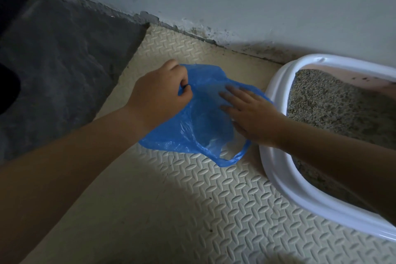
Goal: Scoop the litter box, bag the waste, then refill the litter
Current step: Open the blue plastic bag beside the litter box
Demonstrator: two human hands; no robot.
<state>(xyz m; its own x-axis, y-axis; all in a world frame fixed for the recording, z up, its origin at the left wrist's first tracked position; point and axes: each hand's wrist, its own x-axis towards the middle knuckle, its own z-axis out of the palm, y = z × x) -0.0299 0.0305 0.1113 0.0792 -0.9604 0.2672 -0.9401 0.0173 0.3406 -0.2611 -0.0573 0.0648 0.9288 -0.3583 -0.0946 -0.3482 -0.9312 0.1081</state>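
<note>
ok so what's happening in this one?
A person is opening a blue plastic bag on the foam floor mat, next to a white litter box that sits against the wall. The left hand pinches the bag's edge, while the right hand has its straight fingers slid inside, spreading the bag open. The box still holds grey litter. No scoop is in view, and nothing can be seen in the bag apart from the fingers.

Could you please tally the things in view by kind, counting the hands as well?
Hands: 2 (left hand, right hand)
Blue plastic bag: 1
White litter box: 1
Cream floor mat: 1
Dark rug: 1
Total: 6
</note>
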